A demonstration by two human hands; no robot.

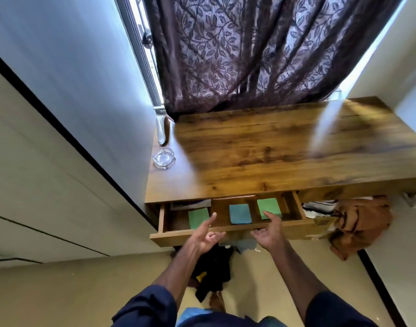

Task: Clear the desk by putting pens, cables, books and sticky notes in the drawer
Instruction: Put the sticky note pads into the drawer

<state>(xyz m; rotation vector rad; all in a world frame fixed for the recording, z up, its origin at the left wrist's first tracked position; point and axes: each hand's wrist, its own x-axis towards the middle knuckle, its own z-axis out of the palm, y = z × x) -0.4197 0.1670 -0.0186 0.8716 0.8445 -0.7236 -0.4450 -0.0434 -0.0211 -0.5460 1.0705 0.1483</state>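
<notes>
The wooden drawer under the desk stands pulled out. Inside lie a green sticky-note pad at the left, a blue pad in the middle and a second green pad at the right. A dark flat book or case sits at the drawer's back left. My left hand hovers palm up over the drawer's front edge, fingers loose, holding nothing. In front of the drawer, my right hand is held palm up and empty too, its thumb near the right green pad.
A glass ashtray sits on the desk's left end beside a clear bottle. A dark patterned curtain hangs behind the desk. Brown cloth is piled at the right below the desk. Dark clothes lie on the floor.
</notes>
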